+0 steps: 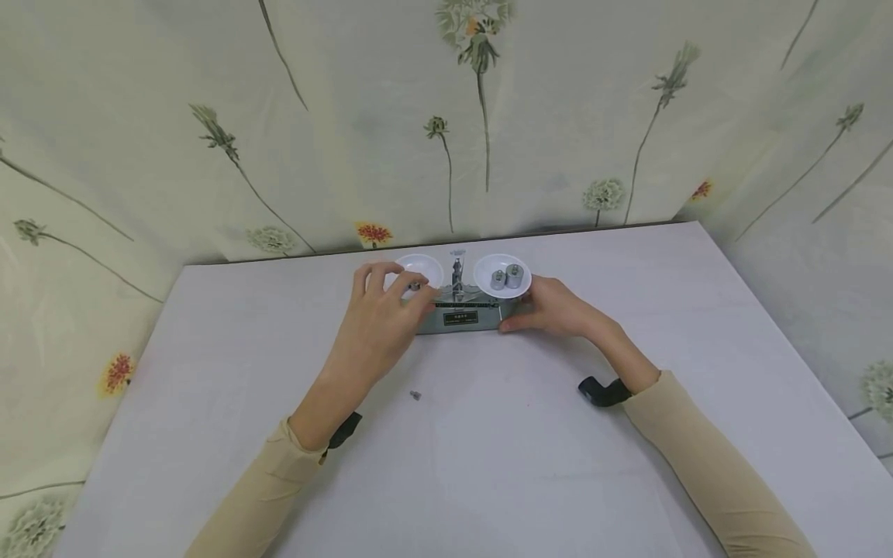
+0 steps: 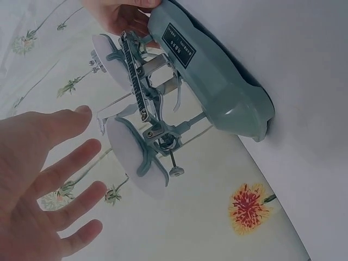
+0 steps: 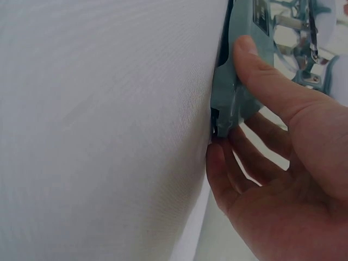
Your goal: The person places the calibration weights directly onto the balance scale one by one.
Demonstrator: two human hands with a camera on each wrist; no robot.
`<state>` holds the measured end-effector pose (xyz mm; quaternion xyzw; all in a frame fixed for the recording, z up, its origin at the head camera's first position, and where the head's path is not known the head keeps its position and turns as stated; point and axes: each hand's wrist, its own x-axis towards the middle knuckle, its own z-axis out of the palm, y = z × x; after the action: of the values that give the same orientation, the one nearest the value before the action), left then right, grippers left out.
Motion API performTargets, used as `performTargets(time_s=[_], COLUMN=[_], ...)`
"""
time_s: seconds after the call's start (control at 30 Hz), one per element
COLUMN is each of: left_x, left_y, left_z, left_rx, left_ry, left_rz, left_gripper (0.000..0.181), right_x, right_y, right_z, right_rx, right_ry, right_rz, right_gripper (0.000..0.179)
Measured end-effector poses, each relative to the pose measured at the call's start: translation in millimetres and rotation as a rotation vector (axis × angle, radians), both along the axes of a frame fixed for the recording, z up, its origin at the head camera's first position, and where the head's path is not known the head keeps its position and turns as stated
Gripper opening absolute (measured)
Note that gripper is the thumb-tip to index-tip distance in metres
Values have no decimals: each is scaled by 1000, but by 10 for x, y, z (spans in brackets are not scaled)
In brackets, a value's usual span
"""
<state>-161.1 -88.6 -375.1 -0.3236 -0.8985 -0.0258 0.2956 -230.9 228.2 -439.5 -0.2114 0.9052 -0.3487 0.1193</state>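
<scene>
A green balance scale (image 1: 458,318) stands near the back of the table, with a white pan on each side. My left hand (image 1: 382,314) hovers at the left pan (image 1: 423,264), partly covering it in the head view. In the left wrist view, its fingers (image 2: 81,157) are spread apart with nothing between them. A small metal piece (image 1: 415,286) shows between thumb and fingers in the head view. My right hand (image 1: 551,308) grips the right end of the scale's base, its thumb (image 3: 255,60) on the front. Two metal weights, one larger (image 1: 514,275) and one smaller (image 1: 498,280), stand on the right pan (image 1: 502,293).
A small metal bit (image 1: 415,395) lies on the white-covered table (image 1: 502,457) in front of the scale. Behind the table hangs a flower-print curtain (image 1: 391,139). Each wrist carries a black strap-on device (image 1: 601,392).
</scene>
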Motion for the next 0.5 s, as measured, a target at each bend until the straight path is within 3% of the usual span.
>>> performTargets(time_s=[0.5], left_x=[116], left_y=[-85], left_z=[-33], left_rx=[-4], left_ry=[-13], left_rz=[-52], left_gripper=[16], right_x=[-2], right_y=[10], right_z=[-20], right_rx=[-1], right_ry=[7], right_rz=[0], right_gripper=[89])
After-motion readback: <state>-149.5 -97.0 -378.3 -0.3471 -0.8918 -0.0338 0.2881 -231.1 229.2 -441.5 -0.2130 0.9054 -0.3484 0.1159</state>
